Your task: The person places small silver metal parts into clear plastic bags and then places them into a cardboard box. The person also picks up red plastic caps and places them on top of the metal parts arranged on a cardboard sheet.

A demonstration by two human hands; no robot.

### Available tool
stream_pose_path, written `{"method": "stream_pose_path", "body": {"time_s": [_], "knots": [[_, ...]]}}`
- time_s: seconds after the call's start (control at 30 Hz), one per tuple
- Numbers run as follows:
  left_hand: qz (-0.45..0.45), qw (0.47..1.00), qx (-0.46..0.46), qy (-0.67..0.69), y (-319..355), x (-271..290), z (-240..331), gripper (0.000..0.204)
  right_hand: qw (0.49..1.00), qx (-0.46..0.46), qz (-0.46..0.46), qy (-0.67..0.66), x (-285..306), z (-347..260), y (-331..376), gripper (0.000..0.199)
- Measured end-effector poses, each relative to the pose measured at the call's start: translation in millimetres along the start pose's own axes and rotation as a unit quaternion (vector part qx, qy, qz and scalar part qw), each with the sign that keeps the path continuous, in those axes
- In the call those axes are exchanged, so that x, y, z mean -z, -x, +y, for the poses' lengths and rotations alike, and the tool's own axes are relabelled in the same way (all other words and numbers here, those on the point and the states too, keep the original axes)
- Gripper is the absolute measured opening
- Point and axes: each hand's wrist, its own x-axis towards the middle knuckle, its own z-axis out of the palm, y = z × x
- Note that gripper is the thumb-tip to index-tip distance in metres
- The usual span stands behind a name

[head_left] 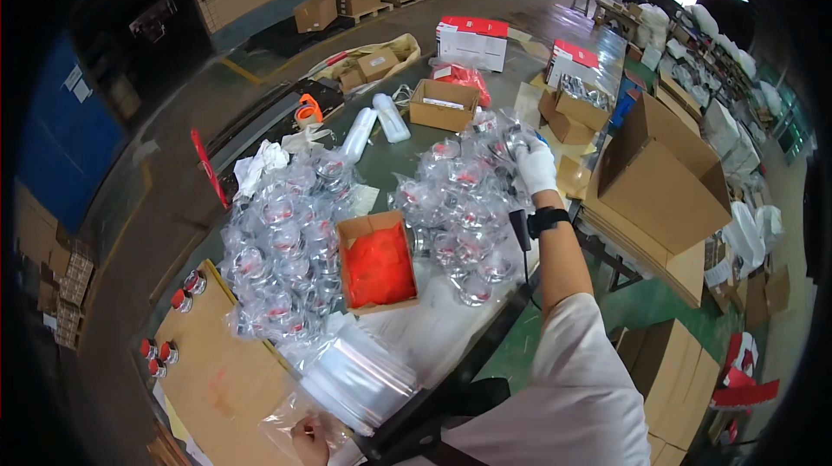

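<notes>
My left hand (309,443), bare and with its fingers curled, pinches a clear plastic bag (279,424) at the lower edge. Beside it lies a stack of flat clear bags (360,378). My right hand (536,168), in a white glove, reaches to the far end of the right-hand pile of bagged metal parts (468,197). Its fingers touch shiny round metal there; whether they grip a piece is hidden. Another heap of bagged metal parts (282,245) with red marks lies to the left. Between the heaps stands an open carton of red packets (379,265).
Several loose red-and-silver parts (181,299) stand on a brown board (217,371) at left. Two white bottles (392,119) and a small open carton (444,104) stand farther back. A large open cardboard box (663,175) is right of my arm, beside a carton of metal pieces (582,102).
</notes>
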Motion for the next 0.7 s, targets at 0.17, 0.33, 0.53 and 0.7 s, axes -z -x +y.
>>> {"method": "stream_pose_path", "body": {"time_s": [0.17, 0.33, 0.53, 0.7], "knots": [[0.008, 0.997, 0.061, -0.042, 9.7, -15.2, 2.3, 0.035, 0.996, -0.008, -0.091, -0.011, -18.5, 66.7, 17.8, 0.035], [0.017, 0.996, 0.047, -0.074, 10.6, -27.1, -25.9, 0.040, 0.989, -0.105, -0.106, 0.005, 2.4, 121.1, 68.4, 0.031], [0.042, 0.999, 0.031, -0.014, 15.2, -28.4, 9.4, 0.037, 0.942, -0.086, -0.205, 0.250, 2.4, 106.1, 119.0, 0.016], [0.111, 0.978, -0.089, -0.152, 14.0, -16.6, 3.3, 0.022, 0.949, -0.109, -0.238, 0.176, -47.6, 119.9, 131.4, 0.022]]}}
